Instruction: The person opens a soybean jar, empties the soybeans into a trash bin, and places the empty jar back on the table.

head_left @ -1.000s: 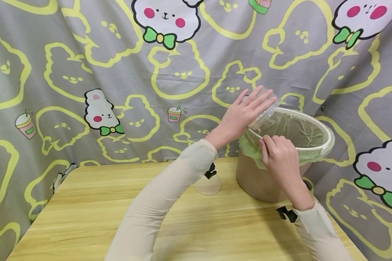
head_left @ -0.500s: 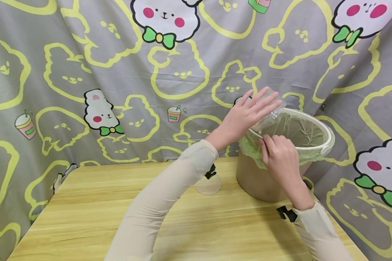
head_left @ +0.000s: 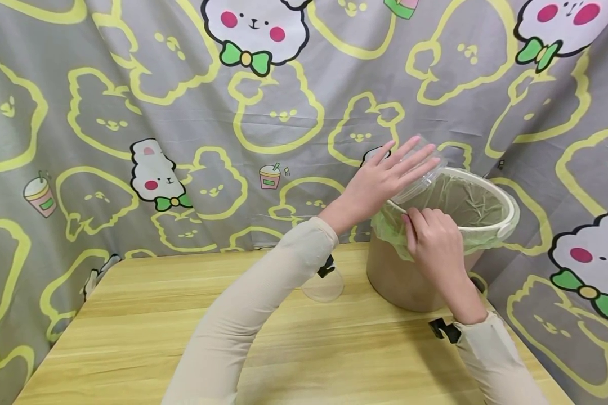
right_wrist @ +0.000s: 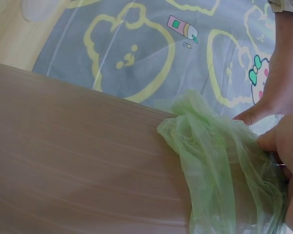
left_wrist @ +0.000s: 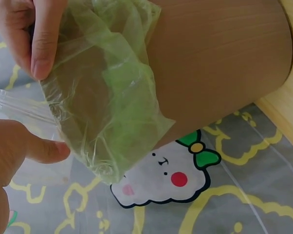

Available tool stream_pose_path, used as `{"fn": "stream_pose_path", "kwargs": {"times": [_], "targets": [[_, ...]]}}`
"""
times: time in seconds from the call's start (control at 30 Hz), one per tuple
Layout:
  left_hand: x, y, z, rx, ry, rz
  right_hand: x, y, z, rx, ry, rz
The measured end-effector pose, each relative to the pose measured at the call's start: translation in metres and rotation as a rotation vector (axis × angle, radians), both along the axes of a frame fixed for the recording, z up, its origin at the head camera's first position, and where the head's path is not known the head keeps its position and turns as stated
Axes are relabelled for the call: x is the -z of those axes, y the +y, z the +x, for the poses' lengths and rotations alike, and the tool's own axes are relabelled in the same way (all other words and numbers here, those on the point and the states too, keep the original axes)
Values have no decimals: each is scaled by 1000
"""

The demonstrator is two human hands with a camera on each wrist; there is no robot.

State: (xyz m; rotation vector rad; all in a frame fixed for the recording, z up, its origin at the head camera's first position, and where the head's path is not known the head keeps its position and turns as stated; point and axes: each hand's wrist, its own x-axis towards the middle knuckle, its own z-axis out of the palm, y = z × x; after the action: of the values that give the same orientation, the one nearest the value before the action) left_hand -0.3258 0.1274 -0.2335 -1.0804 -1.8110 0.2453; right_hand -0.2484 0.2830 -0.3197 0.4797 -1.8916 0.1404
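Observation:
A clear plastic tub [head_left: 428, 179] leans, mouth down, over the left rim of a brown trash bin [head_left: 402, 281]. My left hand [head_left: 380, 179] holds the tub from behind, long fingers spread along its side; the thumb shows near the bin's edge in the left wrist view. A pale green bag [head_left: 392, 228] lines the bin and folds over its white rim [head_left: 486, 188]. At the near-left part of that rim, my right hand [head_left: 436, 242] grips the edge and the bag with curled fingers. What lies deep in the bin is hidden.
A round clear lid [head_left: 323, 288] lies on the wooden table [head_left: 147, 326], left of the bin and partly behind the left forearm. A patterned grey curtain [head_left: 294, 135] hangs close behind the bin and along the right side.
My left hand and the tub have shifted slightly right over the bin. Brownish bits seen near the tub's mouth earlier no longer show. The right hand stays on the rim.

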Motion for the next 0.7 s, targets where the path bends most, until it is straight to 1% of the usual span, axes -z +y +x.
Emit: {"fn": "stream_pose_path", "kwargs": {"times": [0.17, 0.27, 0.4, 0.57, 0.7], "targets": [[-1, -1, 0, 16, -50, 34, 0, 0, 0, 1, 4, 1], [-2, 0, -1, 10, -39, 37, 0, -1, 0, 0, 2, -1], [-2, 0, 0, -12, 7, 24, 0, 0, 0, 2, 1, -3], [0, 1, -1, -14, 5, 35, 1, 0, 0, 3, 3, 0], [1, 1, -2, -11, 19, 36, 0, 0, -1, 3, 3, -3]]}}
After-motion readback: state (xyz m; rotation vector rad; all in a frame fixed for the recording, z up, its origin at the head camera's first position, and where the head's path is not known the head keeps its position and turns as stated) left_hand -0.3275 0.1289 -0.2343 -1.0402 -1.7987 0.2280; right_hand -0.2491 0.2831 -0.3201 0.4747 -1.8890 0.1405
